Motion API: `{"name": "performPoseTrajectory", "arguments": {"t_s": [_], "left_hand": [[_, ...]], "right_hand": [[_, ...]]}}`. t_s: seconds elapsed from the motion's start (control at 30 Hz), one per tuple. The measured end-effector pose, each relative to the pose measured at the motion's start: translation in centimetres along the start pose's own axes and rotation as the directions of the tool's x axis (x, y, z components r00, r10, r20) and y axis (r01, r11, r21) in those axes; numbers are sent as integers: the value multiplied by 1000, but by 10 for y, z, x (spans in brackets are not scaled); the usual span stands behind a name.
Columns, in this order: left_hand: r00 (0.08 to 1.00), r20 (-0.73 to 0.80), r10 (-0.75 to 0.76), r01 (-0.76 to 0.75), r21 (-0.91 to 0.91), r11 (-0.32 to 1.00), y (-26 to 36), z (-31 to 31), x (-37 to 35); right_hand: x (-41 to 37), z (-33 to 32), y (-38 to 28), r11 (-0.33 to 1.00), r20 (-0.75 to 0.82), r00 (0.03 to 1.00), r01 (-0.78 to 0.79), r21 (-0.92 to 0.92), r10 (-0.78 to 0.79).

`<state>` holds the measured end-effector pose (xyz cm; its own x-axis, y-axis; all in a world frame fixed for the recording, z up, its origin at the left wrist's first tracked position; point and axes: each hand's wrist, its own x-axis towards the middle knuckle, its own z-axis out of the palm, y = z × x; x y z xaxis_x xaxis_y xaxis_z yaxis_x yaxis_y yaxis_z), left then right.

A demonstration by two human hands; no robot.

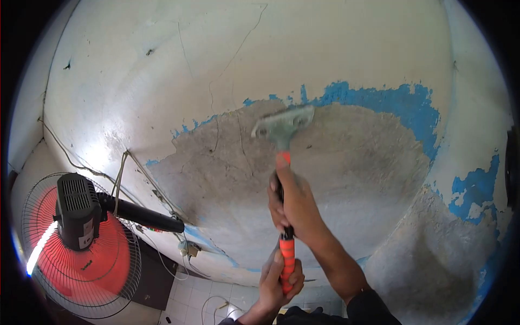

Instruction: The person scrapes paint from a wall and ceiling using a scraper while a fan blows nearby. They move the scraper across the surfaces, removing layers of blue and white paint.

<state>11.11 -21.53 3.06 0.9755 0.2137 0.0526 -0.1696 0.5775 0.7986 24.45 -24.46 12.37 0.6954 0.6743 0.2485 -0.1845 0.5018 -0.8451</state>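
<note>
A long-handled wall scraper [287,123] with a wide, slightly blurred metal head is held up against the wall. My left hand [275,281] wraps round the orange-and-black striped lower grip. Higher up, my right hand [292,200] closes round the black part of the handle, its thumb lying along the orange collar below the head. The head lies over bare grey plaster [336,157], near the ragged border where blue paint [379,100] shows under the cream top coat [325,43].
At the left hangs a fan [86,249] with a red blade and wire cage, on a black arm. Loose cables [116,181] run along the wall beside it. A wall socket [188,249] sits lower down. More blue patches [476,192] and bare plaster lie on the right-hand wall.
</note>
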Motion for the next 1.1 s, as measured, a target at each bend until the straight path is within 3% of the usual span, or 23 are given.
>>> {"name": "performPoseTrajectory", "arguments": {"t_s": [1.1], "left_hand": [[996,-73,57,-51,71,996,12,10,-14]], "right_hand": [[0,9,2,997,46,999,-7,76,3]]}}
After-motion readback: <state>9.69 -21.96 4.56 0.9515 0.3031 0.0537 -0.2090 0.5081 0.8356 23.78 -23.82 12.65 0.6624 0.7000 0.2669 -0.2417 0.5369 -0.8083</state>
